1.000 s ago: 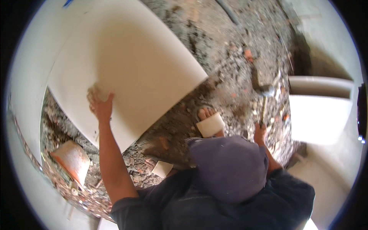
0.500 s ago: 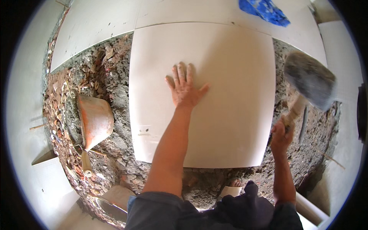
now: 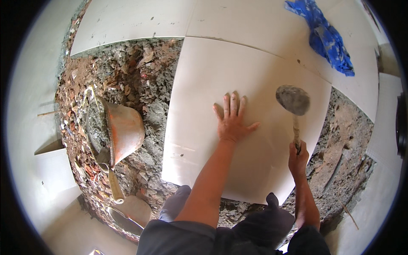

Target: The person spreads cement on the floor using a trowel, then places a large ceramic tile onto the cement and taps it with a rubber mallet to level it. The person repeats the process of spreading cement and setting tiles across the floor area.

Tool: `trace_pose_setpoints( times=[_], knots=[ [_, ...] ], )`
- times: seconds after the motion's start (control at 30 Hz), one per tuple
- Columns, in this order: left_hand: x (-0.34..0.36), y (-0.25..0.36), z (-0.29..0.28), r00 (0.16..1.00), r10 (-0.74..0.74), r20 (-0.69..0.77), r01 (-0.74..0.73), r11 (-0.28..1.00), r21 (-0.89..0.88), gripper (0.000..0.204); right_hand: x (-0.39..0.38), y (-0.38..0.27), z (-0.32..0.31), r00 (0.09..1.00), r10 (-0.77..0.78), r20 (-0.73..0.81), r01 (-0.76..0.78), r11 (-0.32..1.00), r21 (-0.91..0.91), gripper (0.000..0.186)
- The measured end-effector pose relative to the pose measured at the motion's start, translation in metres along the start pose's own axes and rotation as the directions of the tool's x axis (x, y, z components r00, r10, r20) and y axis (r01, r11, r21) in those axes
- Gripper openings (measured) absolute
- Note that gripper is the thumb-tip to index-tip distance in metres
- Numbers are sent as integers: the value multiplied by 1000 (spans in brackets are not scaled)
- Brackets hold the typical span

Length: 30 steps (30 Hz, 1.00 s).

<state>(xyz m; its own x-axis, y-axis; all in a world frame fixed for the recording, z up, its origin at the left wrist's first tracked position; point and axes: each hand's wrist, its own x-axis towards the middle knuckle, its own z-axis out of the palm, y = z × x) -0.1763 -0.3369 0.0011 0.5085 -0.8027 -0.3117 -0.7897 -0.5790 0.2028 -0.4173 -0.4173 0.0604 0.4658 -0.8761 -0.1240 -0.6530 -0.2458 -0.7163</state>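
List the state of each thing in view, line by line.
Pale tile: lying flat
Left hand: spread flat on the tile
Mallet: held, head over the tile
Right hand: closed around the mallet handle
Bucket: holding grey mortar
Wooden-handled tool: unheld, at the bucket's rim
Blue sheet: crumpled

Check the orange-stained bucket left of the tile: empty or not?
Not empty: inside the bucket, grey mortar-like material shows. How full, I cannot tell.

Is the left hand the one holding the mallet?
No, the left hand lies palm-down and spread on the pale tile, while the right hand grips the mallet by its handle.
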Motion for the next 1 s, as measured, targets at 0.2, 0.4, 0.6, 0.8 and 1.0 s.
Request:
trace_pose_setpoints(
  times=[0.2, 0.4, 0.6, 0.8, 1.0],
  knots=[
    [5, 1, -6, 998, -49, 25, 50, 998, -29, 108, 32, -22, 21, 993, -114, -41, 118, 987, 108, 18],
    [13, 2, -10, 998, -69, 10, 69, 996, -62, 108, 65, -33, 30, 998, -1, 62, 9, 991, -133, 26],
    [14, 1, -11, 997, -76, 17, 77, 996, -43, 106, 73, -39, 42, 975, -120, 184, 169, 947, -274, 26],
    [17, 1, -15, 995, -70, 67, 74, 995, -62, 105, 91, -57, 52, 968, -101, 228, 134, 982, -133, 27],
    [17, -1, -17, 996, -59, 60, 64, 994, -91, 107, 112, -71, 67, 977, -64, 205, 56, 997, 46, 29]
  ],
)
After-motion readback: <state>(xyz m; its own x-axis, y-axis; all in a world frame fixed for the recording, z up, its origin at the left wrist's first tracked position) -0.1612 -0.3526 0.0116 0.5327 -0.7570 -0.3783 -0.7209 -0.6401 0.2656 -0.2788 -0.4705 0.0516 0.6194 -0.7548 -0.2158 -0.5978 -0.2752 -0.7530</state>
